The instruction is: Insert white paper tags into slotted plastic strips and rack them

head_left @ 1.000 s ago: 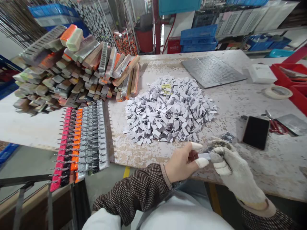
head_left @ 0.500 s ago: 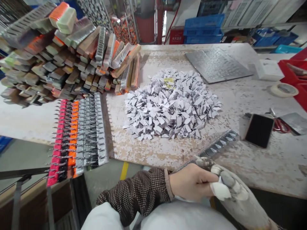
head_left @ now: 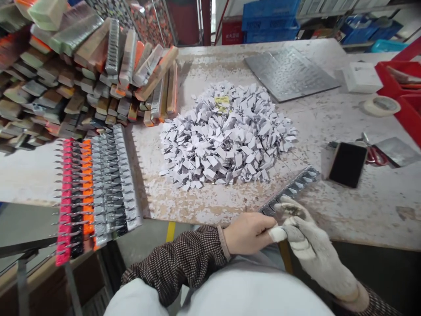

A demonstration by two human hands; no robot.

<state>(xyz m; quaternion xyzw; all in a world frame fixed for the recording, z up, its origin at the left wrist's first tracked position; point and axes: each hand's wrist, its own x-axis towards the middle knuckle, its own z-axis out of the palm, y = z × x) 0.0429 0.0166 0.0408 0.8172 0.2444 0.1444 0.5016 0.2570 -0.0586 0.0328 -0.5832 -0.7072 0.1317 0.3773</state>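
My bare left hand [head_left: 248, 232], with white tape on its fingertips, pinches the near end of a long grey metal strip [head_left: 292, 188] at the table's front edge. My right hand [head_left: 304, 232], in a dirty white glove, closes on the same end of the strip from the right. The strip runs away to the upper right over the table, with small pointed pieces along it. A heap of small white paper tags [head_left: 226, 136] lies just beyond the hands.
Racks of pink, orange and grey pointed pieces [head_left: 95, 184] overhang the table's left front. Stacked strips [head_left: 82, 74] pile up at the back left. A black phone [head_left: 347, 164], red scissors [head_left: 373, 153], tape roll [head_left: 381, 105], metal sheet [head_left: 291, 74] and red bins [head_left: 408, 96] are at the right.
Both hands dropped toward my lap and came back up to the table edge. The long metal strip has come into full view between them, lying over the table.
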